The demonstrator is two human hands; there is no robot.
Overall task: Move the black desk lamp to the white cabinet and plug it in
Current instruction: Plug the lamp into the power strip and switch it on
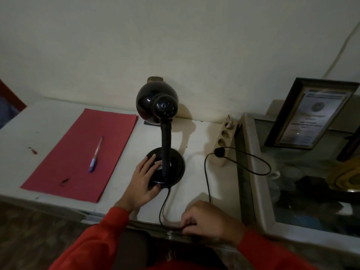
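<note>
Head view: left hand (145, 181) flat and open on black desk lamp (164, 137) base, upright on white cabinet (39, 123); right hand (209, 219) pinches cord (207, 178) at front edge, plug (219, 151) seated in power strip (226, 141); red paper (78, 152) left

Upright black desk lamp (162, 137) on white cabinet (196, 184), plugged in

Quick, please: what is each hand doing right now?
Left hand: open, resting on the lamp base.
Right hand: curled at the cabinet edge; grip cannot be told.
</note>
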